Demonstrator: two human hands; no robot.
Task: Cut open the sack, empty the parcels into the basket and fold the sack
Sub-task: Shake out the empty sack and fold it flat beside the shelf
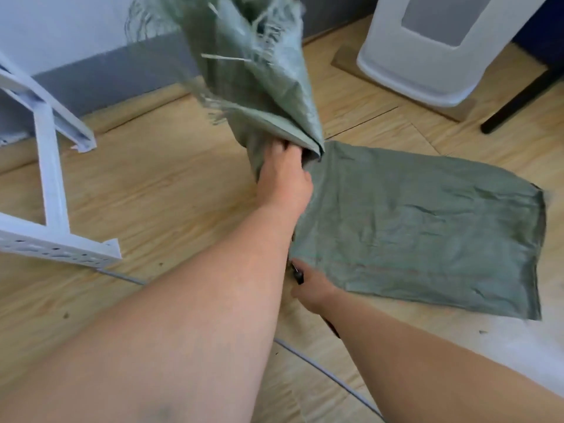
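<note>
Left hand [282, 175] is gripping the green woven sack [421, 227] right at the fold, fingers curled into the bunched fabric, so it's pinching a fistful of cloth. From that grip the frayed open end of the sack is sticking up and away toward the wall, loose threads hanging off the cut edge, a bit blurry up there. The rest of the sack is lying flat on the wooden floor [158, 190], spreading out to the right of the hand, wrinkled, with its far corners resting on the boards.

Right hand [311, 288] is sitting at the near edge of the flat part, fingers wrapped around something small and dark [297, 274]. Can't tell what it is, most of it is hidden behind the left forearm. The hand is touching or just beside the sack's edge.

Further out: a white metal frame [52, 184] is lying on the floor to the left, well apart from the sack. A white plastic basket [427, 53] is standing at the top right, near the wall, beside a dark leg [518, 99] of some furniture. A thin grey cable [320, 367] is running across the floor under the arms.
</note>
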